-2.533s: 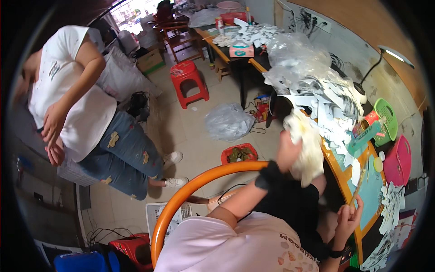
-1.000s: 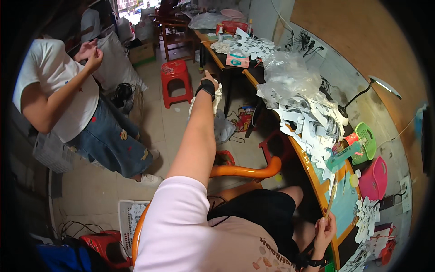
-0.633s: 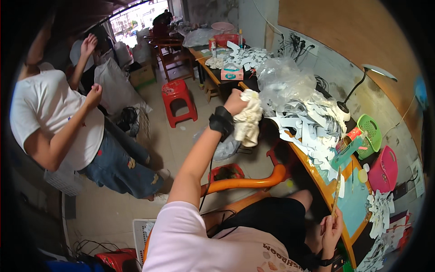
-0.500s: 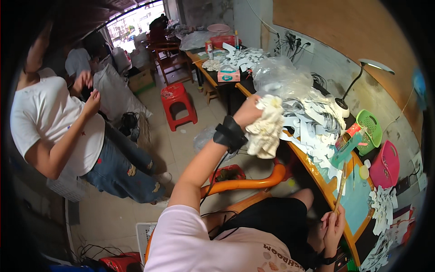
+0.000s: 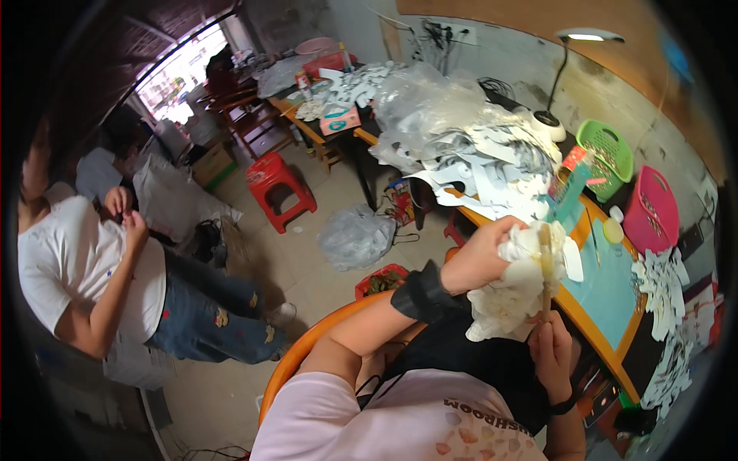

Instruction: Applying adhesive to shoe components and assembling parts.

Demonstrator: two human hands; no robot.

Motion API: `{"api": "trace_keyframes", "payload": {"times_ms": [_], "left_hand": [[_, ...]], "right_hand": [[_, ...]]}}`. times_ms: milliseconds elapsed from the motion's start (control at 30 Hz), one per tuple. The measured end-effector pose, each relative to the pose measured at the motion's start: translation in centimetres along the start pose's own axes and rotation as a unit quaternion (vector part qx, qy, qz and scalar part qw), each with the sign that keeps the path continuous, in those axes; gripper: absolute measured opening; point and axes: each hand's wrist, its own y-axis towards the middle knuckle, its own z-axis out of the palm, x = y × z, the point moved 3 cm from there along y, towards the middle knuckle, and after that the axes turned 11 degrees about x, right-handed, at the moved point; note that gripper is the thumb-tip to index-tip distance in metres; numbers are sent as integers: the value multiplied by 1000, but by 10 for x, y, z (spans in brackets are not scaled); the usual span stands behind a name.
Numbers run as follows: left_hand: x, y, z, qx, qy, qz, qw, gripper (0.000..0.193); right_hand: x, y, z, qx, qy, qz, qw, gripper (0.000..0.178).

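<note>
Head view: clutching a bunched cream cloth (image 5: 500,307) in the left hand (image 5: 478,263), now behind the stick (image 5: 546,269) instead of above the floor (image 5: 207,396); pinching that stick low in the right hand (image 5: 552,353), beside the table (image 5: 598,347), long axis nearly upright, pointing away from the pink shirt (image 5: 323,407) with dark lettering (image 5: 484,415).

There is one held bundle (image 5: 500,303), one held stick (image 5: 546,265), one lamp (image 5: 590,35)

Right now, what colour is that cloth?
The cloth is creamy white, seen best in the head view.
</note>
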Motion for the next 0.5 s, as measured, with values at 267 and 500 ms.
{"api": "trace_keyframes", "payload": {"times_ms": [267,500], "left_hand": [[49,-46,17,-110,-163,-33,980,32],[77,-52,19,-137,-246,-1,959,39]], "right_hand": [[-17,-12,-15,4,0,10,1000,18],[-34,-22,-26,8,34,55,998,20]]}}
